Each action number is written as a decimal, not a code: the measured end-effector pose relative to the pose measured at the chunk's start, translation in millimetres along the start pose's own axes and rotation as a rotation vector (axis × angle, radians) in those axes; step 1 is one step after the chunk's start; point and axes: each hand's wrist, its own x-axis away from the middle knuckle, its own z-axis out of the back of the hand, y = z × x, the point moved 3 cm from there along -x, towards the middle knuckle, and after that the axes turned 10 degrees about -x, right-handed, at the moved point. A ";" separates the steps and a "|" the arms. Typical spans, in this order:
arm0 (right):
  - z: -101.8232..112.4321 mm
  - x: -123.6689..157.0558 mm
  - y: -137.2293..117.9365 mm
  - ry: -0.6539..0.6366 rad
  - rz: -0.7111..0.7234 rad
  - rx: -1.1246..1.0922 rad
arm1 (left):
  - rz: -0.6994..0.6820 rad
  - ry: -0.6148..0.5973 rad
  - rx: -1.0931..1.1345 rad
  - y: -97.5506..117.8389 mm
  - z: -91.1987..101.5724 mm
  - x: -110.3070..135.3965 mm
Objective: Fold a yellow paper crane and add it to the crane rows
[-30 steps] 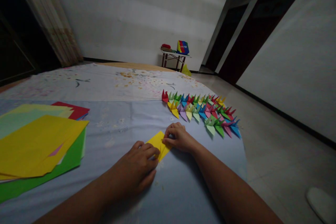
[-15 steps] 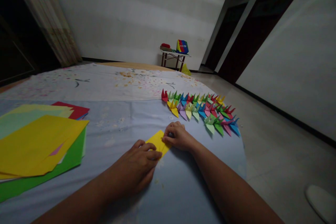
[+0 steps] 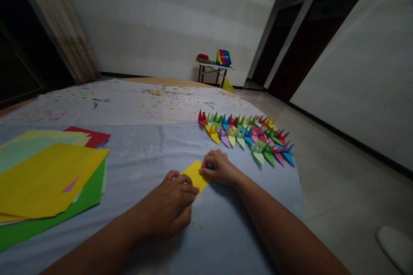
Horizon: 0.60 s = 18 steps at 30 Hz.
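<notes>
On the near side of the rows of folded paper cranes (image 3: 248,136), and to their left, a small yellow paper (image 3: 195,172) lies on the tablecloth (image 3: 145,148), apart from the nearest crane. The left hand (image 3: 174,204) presses it from the side away from the cranes, fingers bent over it and thumb loose rather than clenched; the right hand (image 3: 221,168), on the side closer to the cranes, pinches the paper's edge with thumb and forefinger, though its curled fingers hide part of the hold. To do this step well, which looks like flattening a fold, the right pinch should stay quiet as an anchor while the left fingertips run away from it with firm, even pressure, so that the crease comes out straight; lifting the anchored edge too soon could let the layers slip out of line. Compared with a second ago, the left fingertips have shifted slightly along the paper toward its near corner, and a line that crossed its upper face is harder to make out. The right hand has barely moved, and the cranes, like the sheet stack (image 3: 51,180) well to their left, lie as they did.
</notes>
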 end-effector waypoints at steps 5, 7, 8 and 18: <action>-0.3 0.0 1.6 -0.009 -0.006 -0.009 | 0.058 -0.076 0.124 -7.1 -2.6 1.5; -0.4 -0.1 2.4 -0.010 -0.007 -0.017 | 0.080 -0.078 0.137 -10.5 -5.3 1.8; -0.5 -0.1 2.7 -0.012 -0.007 -0.020 | 0.085 -0.078 0.140 -12.0 -7.1 1.9; 0.7 -0.3 1.2 -0.032 -0.024 -0.003 | -0.010 -0.117 0.131 -10.7 -17.1 3.4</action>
